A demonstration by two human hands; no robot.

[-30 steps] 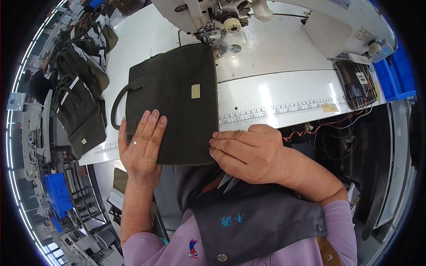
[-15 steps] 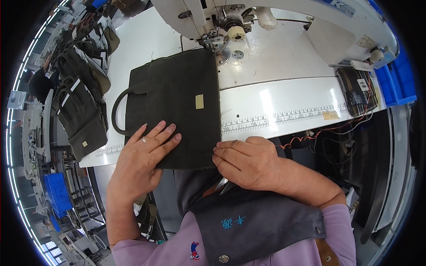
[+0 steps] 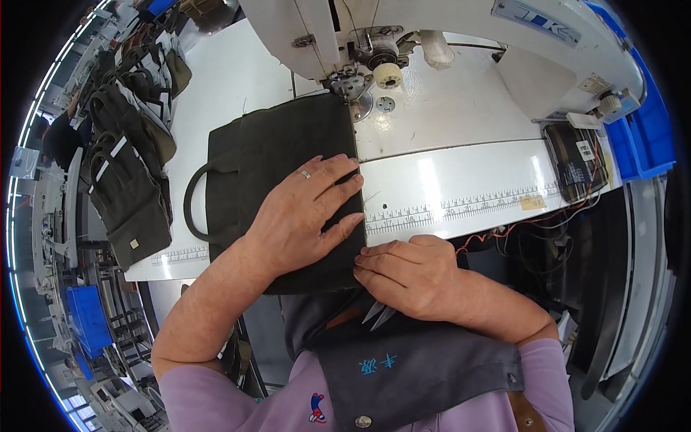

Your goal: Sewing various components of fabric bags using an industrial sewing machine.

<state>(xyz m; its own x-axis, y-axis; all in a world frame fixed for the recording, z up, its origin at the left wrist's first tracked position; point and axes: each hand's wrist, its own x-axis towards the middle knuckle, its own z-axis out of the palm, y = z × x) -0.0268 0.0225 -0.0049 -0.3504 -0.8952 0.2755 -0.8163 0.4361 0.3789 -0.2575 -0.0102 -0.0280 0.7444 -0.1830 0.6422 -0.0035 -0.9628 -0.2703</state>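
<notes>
The left hand point(image 3: 299, 216) rests open, fingers loosely spread, on the matte, squarish dark cloth bag point(image 3: 302, 126), whose right edge the right hand point(image 3: 414, 273) pinches at the near end.

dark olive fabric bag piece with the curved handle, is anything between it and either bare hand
Nothing visible: the left hand lies directly on the bag piece, and the right hand touches its right edge near the lower corner.
</notes>
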